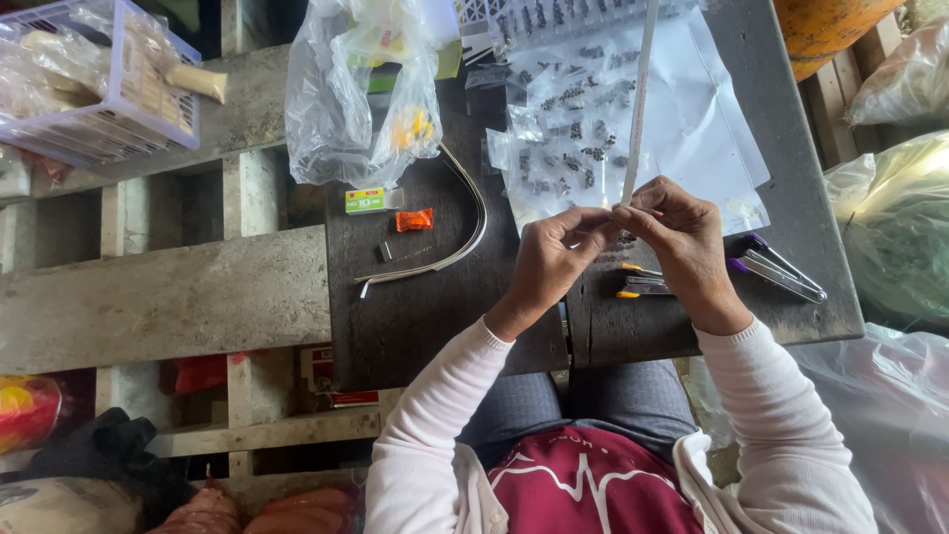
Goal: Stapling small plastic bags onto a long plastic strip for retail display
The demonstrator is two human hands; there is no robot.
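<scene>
While you sit at the dark desk (pixel 415 326), your left hand (pixel 556 259) and right hand (pixel 682 247) meet at the centre, both pinching the lower end of a pale narrow strip (pixel 638 109) that runs up toward 12 o'clock. Beneath the strip, a clear plastic sheet (pixel 702 129) carries scattered small dark pieces (pixel 578 148). At 11 o'clock, a crumpled clear bag (pixel 361 99) holds yellow bits. At 10 o'clock, a white wire basket (pixel 148 124) holds wrapped pale goods. At 9 o'clock of your hands, a curved strip (pixel 465 237) lies beside a small orange packet (pixel 414 220). At 3 o'clock, purple-handled pliers (pixel 776 267) rest on the desk.
</scene>
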